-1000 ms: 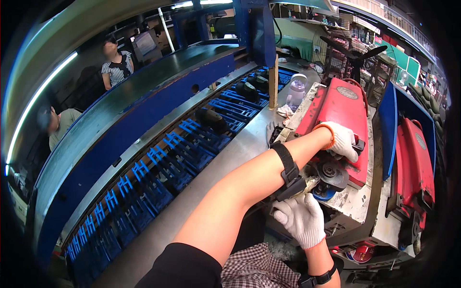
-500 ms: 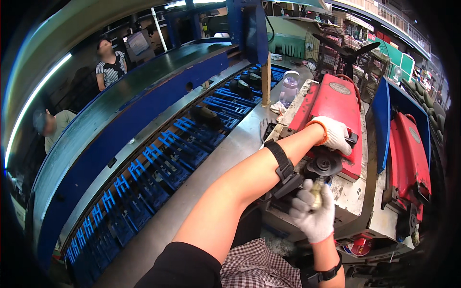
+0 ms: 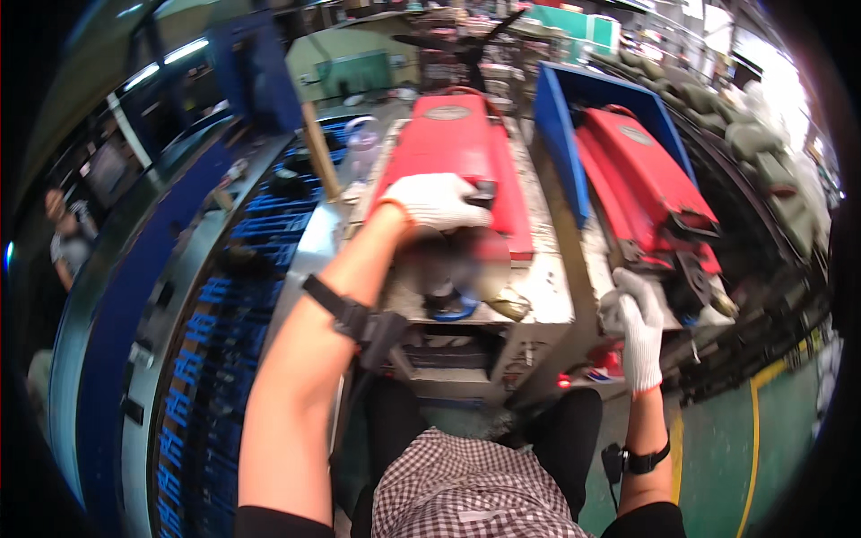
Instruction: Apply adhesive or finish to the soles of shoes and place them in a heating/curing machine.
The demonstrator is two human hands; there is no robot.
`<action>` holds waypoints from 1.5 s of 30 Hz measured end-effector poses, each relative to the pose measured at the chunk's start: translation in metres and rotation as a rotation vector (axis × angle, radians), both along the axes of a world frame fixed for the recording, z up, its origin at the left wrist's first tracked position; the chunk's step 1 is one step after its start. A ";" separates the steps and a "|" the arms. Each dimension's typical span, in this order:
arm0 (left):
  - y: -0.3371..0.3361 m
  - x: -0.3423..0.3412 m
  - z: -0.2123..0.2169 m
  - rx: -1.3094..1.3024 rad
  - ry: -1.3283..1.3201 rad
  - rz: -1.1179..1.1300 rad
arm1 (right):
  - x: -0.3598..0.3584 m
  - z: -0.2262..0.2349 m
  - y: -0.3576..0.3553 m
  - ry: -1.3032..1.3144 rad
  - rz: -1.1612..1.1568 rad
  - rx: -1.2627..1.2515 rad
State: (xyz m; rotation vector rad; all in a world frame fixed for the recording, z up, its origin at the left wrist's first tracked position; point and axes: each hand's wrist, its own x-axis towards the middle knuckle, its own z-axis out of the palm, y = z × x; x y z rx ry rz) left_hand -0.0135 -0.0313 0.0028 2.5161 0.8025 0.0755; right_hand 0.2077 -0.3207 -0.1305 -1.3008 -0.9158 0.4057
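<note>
A long red machine housing (image 3: 453,148) lies on a worn metal workbench (image 3: 543,291) in front of me. My left hand (image 3: 437,201), in a white glove, rests on the near end of this housing, fingers curled over its edge. Just below it a dark round part (image 3: 457,264) shows blurred. My right hand (image 3: 635,323), also gloved, hangs off the bench's right corner, closed around something small that I cannot make out. A second red housing (image 3: 647,175) lies in a blue bin (image 3: 560,125) to the right.
A blue roller conveyor (image 3: 202,332) runs along my left, with a person (image 3: 67,242) standing beyond it. A wooden post (image 3: 320,152) rises at the bench's far left corner. Green floor with a yellow line (image 3: 753,430) lies at lower right.
My view has swung to the right. My right hand has moved from under the red housing out to the bench's right corner. My left hand stays on the housing.
</note>
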 end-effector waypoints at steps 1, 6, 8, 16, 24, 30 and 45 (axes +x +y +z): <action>-0.004 0.000 0.000 -0.004 -0.043 0.009 | 0.021 0.003 -0.012 -0.244 -0.102 0.077; -0.007 -0.002 0.002 -0.027 -0.017 0.090 | 0.104 0.038 -0.058 -0.683 -0.710 -0.006; -0.003 0.003 -0.001 -0.017 -0.041 0.074 | 0.151 0.032 -0.084 -0.912 -1.006 -0.333; -0.012 0.009 -0.017 0.239 -0.118 0.211 | 0.214 0.021 -0.095 -0.776 -0.791 -0.784; -0.088 0.055 -0.034 0.881 -0.328 0.150 | 0.252 0.043 -0.078 -0.613 -0.482 -0.928; -0.141 0.143 -0.063 0.551 -0.312 -0.238 | 0.254 0.042 -0.081 -0.581 -0.469 -0.900; -0.183 0.298 -0.071 0.719 -0.622 -0.349 | 0.248 0.036 -0.077 -0.568 -0.487 -0.890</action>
